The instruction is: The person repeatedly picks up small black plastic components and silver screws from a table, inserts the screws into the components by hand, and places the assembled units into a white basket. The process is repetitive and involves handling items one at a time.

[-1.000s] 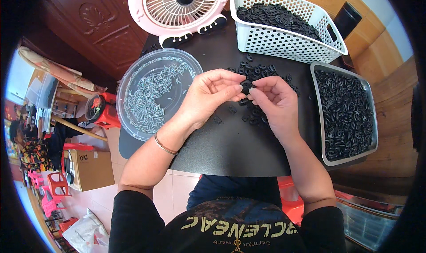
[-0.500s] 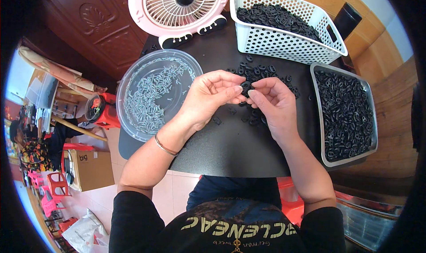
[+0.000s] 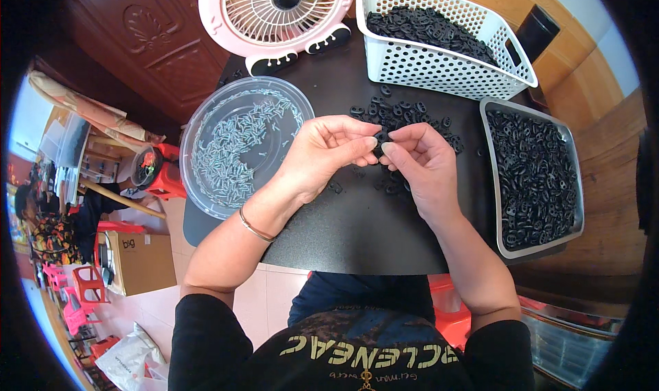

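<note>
Between the fingertips of both hands is a small black plastic piece (image 3: 381,141), mostly covered by the fingers. My left hand (image 3: 331,144) pinches it from the left with thumb and forefinger. From the right, my right hand (image 3: 424,163) grips the same piece, its thumb close to the left thumb. Just behind the hands lies a loose pile of similar black pieces (image 3: 405,109) with holes in them. Left of my left hand stands a round clear tub (image 3: 288,94) with many small silvery screws (image 3: 230,154) in it.
A white perforated basket (image 3: 439,82) of black pieces stands at the back right. A metal tray (image 3: 500,205) full of black pieces is at the right. Behind the tub stands a pink fan (image 3: 274,20). The dark table (image 3: 343,233) ends near my body.
Both hands stay together over the table. The fingers have shifted slightly around the black piece, which is now more covered.
</note>
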Tool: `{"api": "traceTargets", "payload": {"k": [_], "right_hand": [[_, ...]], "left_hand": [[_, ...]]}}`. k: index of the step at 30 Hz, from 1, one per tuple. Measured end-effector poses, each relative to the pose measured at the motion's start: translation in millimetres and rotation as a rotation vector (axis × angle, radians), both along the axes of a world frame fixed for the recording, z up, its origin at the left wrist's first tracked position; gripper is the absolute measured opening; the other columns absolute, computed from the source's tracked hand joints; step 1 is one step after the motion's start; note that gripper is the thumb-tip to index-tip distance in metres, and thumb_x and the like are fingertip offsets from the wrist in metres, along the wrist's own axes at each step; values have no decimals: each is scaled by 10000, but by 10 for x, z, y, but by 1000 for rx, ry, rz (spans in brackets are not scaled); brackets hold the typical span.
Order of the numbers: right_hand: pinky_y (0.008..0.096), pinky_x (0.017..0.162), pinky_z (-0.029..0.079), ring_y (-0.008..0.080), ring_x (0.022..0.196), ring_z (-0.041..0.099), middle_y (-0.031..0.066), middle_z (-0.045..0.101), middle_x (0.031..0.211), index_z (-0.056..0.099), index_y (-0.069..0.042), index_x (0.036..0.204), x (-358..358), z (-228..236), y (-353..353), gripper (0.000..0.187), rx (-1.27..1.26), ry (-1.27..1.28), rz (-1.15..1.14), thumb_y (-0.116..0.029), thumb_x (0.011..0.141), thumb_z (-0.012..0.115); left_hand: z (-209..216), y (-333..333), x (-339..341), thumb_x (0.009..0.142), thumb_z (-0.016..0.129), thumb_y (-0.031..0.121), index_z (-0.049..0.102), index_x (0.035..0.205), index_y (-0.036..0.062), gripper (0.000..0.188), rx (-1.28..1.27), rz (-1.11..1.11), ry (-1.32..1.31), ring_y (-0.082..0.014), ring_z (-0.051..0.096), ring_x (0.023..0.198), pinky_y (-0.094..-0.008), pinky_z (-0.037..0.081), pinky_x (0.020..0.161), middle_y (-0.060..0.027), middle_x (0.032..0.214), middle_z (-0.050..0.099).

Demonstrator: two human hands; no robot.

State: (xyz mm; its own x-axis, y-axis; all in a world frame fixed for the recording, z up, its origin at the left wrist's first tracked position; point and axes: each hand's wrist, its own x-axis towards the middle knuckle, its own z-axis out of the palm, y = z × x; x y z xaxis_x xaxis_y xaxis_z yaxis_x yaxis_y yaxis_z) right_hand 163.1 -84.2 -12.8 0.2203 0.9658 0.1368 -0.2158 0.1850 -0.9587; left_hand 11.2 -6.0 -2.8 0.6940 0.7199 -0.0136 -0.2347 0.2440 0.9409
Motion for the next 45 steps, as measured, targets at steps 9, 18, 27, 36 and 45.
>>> {"api": "traceTargets", "payload": {"k": [9, 18, 27, 36, 45], "right_hand": [[196, 647, 455, 62, 714, 528, 16, 532, 812, 547, -26, 1022, -54, 0, 14, 271, 87, -170, -1, -18, 760, 618], [188, 590, 438, 54, 649, 495, 12, 517, 788, 597, -44, 1005, -19, -66, 36, 319, 178, -426, -18, -15, 698, 678], [194, 559, 427, 60, 606, 495, 13, 538, 720, 616, -44, 947, -29, -100, 30, 286, 165, -433, -63, -54, 676, 705], [211, 557, 442, 78, 599, 515, 27, 549, 693, 627, -52, 920, -58, -79, 0, 266, 125, -478, -86, -76, 668, 709], [209, 566, 450, 71, 597, 519, 16, 545, 693, 627, -66, 951, -43, -38, 6, 288, 89, -488, -55, -76, 675, 706]], "left_hand": [[5, 35, -19, 820, 561, 40, 578, 960, -5, 148, -205, -39, -67, -83, 580, 701, -186, 499, 661, -41, 801, 600], [43, 41, -39, 792, 594, 41, 502, 1030, 9, 257, -206, -81, -40, -70, 548, 657, -182, 467, 612, -27, 754, 589], [56, 31, -43, 776, 625, 50, 505, 969, 24, 229, -184, -81, 19, -68, 549, 647, -176, 456, 594, -16, 722, 583], [54, 40, -83, 766, 638, 49, 503, 926, 45, 209, -211, -111, 32, -74, 554, 640, -182, 456, 590, -22, 714, 591], [66, 49, -76, 756, 641, 40, 502, 901, 53, 201, -214, -95, 43, -78, 553, 643, -179, 452, 586, -23, 722, 592]]}}
